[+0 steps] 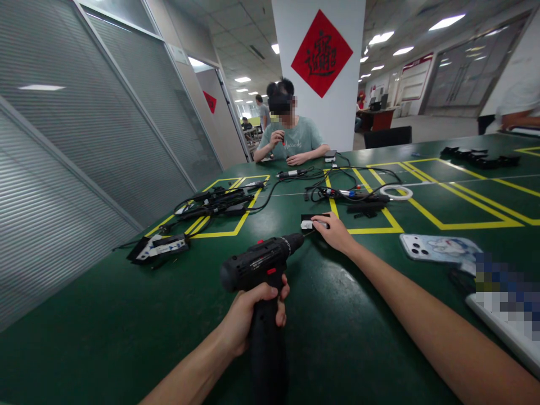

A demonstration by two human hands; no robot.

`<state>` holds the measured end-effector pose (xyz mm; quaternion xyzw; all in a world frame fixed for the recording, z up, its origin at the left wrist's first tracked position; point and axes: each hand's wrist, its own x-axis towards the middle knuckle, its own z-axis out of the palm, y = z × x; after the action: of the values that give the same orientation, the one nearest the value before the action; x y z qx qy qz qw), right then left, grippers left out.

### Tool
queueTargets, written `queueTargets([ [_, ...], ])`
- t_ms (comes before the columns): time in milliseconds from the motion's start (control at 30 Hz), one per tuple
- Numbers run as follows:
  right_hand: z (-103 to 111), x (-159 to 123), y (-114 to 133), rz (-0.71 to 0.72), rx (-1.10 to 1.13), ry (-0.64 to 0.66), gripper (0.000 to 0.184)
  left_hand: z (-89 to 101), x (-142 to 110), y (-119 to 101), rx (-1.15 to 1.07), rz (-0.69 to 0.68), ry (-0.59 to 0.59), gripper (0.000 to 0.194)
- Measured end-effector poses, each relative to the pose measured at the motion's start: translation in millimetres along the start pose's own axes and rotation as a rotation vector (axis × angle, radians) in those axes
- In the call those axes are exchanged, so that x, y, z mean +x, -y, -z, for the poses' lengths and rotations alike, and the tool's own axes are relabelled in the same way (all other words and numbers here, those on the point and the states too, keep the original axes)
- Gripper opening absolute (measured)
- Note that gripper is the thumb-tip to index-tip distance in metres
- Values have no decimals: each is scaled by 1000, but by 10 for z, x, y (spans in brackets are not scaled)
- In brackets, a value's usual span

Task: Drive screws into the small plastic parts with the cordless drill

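Note:
My left hand (248, 315) is wrapped round the grip of a black cordless drill (261, 267), which points away from me across the green table (126, 315). The drill's tip meets a small black and white part (310, 222) lying on the table. My right hand (335, 230) reaches forward and holds that part down with closed fingers.
A phone in a patterned case (439, 247) lies to the right. Black cables and adapters (219, 202) spread over yellow floor-tape boxes at the left and centre, with a white ring (396, 193) beyond. A person (291, 140) sits across the table, working with both hands.

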<state>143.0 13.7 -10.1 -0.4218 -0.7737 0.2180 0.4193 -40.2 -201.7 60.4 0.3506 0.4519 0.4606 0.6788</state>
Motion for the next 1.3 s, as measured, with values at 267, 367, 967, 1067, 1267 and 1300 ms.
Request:
queueTargets([
  [267,-2,3,8,4,4,-3,29,8,18,9,-11,-3,2,21],
  [367,3,3,9,2,-4,-3,29,11,8,15,-5,-9,3,21],
  [967,-17,15,-22,-10,-5,1,28,-23,-17,-20,26,14,-35,21],
  [1067,-22,14,-22,-11,-5,-5,28,-25,-17,-25,41,8,-37,21],
  [1267,-21,13,-14,-11,-9,-5,27,-44,-24,-34,40,7,-38,21],
  [1300,-19,13,-11,-11,-10,-4,27,-46,-24,-35,40,8,-36,20],
])
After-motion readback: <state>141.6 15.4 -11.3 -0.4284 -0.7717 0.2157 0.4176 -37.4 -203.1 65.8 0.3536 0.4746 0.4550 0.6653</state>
